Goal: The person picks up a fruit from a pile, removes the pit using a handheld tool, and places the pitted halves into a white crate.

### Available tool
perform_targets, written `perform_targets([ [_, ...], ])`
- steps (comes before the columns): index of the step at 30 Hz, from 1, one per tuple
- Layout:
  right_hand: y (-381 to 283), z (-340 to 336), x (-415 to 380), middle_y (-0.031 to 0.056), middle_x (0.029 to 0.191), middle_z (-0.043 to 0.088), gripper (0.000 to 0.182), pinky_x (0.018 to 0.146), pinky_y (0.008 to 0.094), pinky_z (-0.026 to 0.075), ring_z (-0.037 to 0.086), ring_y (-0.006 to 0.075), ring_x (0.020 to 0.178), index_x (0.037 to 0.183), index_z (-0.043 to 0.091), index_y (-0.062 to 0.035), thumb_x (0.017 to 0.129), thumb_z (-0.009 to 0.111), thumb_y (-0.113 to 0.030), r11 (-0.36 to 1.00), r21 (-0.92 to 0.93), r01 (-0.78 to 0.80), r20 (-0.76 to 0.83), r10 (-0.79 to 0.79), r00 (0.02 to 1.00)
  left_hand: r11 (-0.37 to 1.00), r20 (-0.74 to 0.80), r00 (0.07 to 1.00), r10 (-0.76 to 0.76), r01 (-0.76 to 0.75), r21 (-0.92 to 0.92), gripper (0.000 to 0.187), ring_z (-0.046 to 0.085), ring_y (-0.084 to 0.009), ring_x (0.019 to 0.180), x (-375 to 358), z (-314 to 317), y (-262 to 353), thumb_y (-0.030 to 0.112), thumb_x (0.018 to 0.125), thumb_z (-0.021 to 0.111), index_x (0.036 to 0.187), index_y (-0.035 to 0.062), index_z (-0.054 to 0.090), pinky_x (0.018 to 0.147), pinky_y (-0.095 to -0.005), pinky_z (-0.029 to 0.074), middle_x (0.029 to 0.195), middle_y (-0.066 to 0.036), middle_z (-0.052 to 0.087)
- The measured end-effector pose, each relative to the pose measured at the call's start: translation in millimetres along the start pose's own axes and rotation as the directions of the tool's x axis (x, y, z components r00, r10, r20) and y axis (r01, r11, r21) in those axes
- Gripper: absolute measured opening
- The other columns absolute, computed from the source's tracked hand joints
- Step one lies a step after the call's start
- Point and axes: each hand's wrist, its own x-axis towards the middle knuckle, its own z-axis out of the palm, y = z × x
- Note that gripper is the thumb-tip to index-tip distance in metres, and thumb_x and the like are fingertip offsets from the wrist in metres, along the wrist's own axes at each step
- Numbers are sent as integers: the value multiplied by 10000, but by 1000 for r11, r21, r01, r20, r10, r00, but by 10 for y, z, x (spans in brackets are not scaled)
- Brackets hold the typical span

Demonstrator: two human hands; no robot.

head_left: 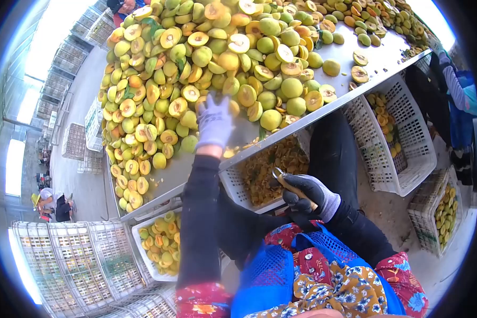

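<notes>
My left hand [215, 123], in a pale grey glove, reaches over the metal table [238, 139] to the near edge of a heap of yellow-green apricot-like fruit [201, 55]. Its fingers are spread and a little blurred, and no fruit shows in its grip. Many fruits are cut in halves, some with the pit showing. Lower down and to the right, my right hand [315, 196] wears a grey and black glove. It is closed round the wooden handle of a pitting tool [294, 189], whose small metal loop points up and left.
Below the table edge stands a white crate [233, 183] of brownish scraps. Fruit fills another crate [140, 238] at lower left. Crates [376, 164] [421, 212] with fruit stand at right, near another person [461, 90]. Stacked crates [74, 254] and a person [53, 204] are at left.
</notes>
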Motion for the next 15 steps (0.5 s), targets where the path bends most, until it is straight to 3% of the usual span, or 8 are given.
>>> perform_targets([
  [2,-4,13,-72,39,693,589,326,372,199,391,484,74,416,1145,572,-42,1032,487,-335,991,-118,60,-9,-61,998,997,184,980,72,-71,-10,684,548,-423,1151,295,391,-145,276,812,724,1402,90,433,982,-480,459,1264,-225,559],
  [5,5,134,-135,16,668,581,326,430,216,412,519,75,480,1026,594,-57,1026,512,-371,923,-347,164,-58,-196,979,977,374,926,-50,123,-175,725,596,-449,1048,269,56,-53,265,787,747,1396,60,410,958,-489,474,1135,-221,631],
  [6,21,248,-156,13,669,580,329,446,222,416,522,77,493,1009,591,-62,1026,511,-381,880,-435,188,-77,-245,967,949,206,979,-8,72,-306,677,668,-366,877,131,213,-163,239,804,745,1370,51,424,792,-439,556,977,-151,673],
  [7,9,304,-156,9,671,578,333,461,228,420,525,78,507,991,587,-68,1026,511,-390,825,-526,207,-86,-293,952,784,298,949,-101,260,-563,650,670,-321,853,-11,183,-156,231,816,737,1363,56,433,739,-401,560,985,-136,661],
  [9,-16,300,-106,40,660,556,324,525,303,452,545,123,565,975,564,-52,1018,526,-370,624,-753,210,-49,-371,927,195,516,840,-165,541,-818,597,675,-232,804,-286,28,-83,215,841,722,1350,64,449,634,-326,569,1002,-105,639],
  [11,-3,301,-71,74,711,563,277,546,342,465,562,172,578,1017,565,-31,1014,535,-307,272,-938,214,61,-480,875,-51,479,875,-69,476,-878,511,650,-145,751,-614,-285,146,183,888,673,1339,72,460,555,-238,547,1036,-86,598],
  [13,72,277,-58,169,876,565,217,572,398,474,598,300,645,1106,568,7,979,534,-167,-365,-889,276,441,-521,731,-324,504,864,12,480,-815,394,687,-269,875,-901,-193,242,191,961,587,1310,40,481,727,-354,614,1098,-133,600],
  [15,120,394,-48,217,957,556,227,567,417,474,608,345,684,1148,569,8,960,533,-115,-403,-898,179,390,-538,747,-447,446,895,5,401,-799,397,676,-328,966,-1143,68,321,325,1010,506,1280,32,495,834,-435,588,1128,-172,617],
])
